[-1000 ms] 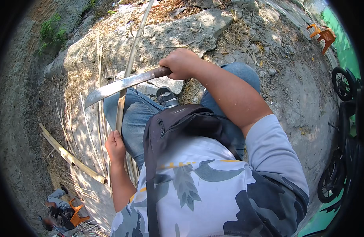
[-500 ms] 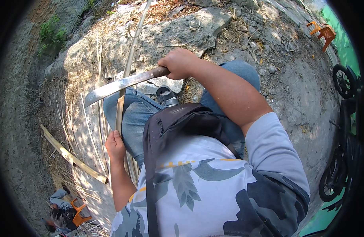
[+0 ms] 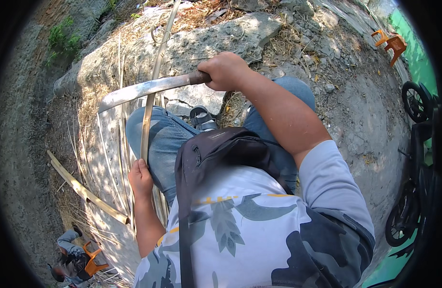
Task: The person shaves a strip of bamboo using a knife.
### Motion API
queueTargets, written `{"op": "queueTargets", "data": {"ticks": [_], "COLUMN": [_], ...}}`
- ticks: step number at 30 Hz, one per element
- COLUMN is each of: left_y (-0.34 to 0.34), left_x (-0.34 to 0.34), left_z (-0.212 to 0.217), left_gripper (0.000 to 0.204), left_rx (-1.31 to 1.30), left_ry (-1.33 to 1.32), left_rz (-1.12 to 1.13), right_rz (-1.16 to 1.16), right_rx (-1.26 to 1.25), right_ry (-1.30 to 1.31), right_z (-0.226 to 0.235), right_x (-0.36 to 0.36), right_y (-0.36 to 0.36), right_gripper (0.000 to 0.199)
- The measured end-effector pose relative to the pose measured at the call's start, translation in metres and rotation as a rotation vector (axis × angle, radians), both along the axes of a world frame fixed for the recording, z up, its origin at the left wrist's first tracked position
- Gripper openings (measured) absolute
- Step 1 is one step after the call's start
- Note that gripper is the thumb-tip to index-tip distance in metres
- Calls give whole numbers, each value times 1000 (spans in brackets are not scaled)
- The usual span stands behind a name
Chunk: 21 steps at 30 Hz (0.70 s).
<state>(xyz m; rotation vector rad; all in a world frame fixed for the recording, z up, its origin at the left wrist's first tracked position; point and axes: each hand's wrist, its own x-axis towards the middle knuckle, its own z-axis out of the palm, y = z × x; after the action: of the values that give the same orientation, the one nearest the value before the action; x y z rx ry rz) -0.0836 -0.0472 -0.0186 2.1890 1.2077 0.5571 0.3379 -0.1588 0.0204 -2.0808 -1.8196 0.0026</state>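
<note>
My right hand [image 3: 225, 71] is closed around the dark handle of a machete [image 3: 143, 89], whose long, slightly curved blade points left. Near my left knee, my left hand [image 3: 141, 177] pinches the lower end of a long, flat bamboo strip [image 3: 147, 127], thumb on top. The strip slants away from me past the knee and over the rocky ground to the upper edge of the view. Partway along it, the blade lies across the strip; whether its edge bites in cannot be told.
A split bamboo piece [image 3: 89, 194] and several thin strips [image 3: 108, 156] lie on the ground at left. Ahead is a concrete slab [image 3: 225, 38]. Another person [image 3: 72, 254] sits on an orange chair [image 3: 92, 261] at lower left. A motorcycle [image 3: 413, 182] stands at right.
The machete has moved away from me along the strip, and its blade lies more level. My right hand went forward and slightly right. My left hand stayed almost in place.
</note>
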Motion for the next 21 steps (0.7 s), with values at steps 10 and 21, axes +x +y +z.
{"op": "queueTargets", "data": {"ticks": [10, 21], "left_y": [6, 2], "left_x": [-6, 0], "left_z": [-6, -2], "left_gripper": [42, 37], "left_rx": [-13, 60], "left_ry": [16, 24], "left_rz": [-20, -54], "right_rz": [219, -102], "right_rx": [-128, -137], "right_ry": [-143, -10], "right_z": [6, 7], "right_x": [-21, 11], "right_y": [8, -7], "right_gripper": [16, 21]}}
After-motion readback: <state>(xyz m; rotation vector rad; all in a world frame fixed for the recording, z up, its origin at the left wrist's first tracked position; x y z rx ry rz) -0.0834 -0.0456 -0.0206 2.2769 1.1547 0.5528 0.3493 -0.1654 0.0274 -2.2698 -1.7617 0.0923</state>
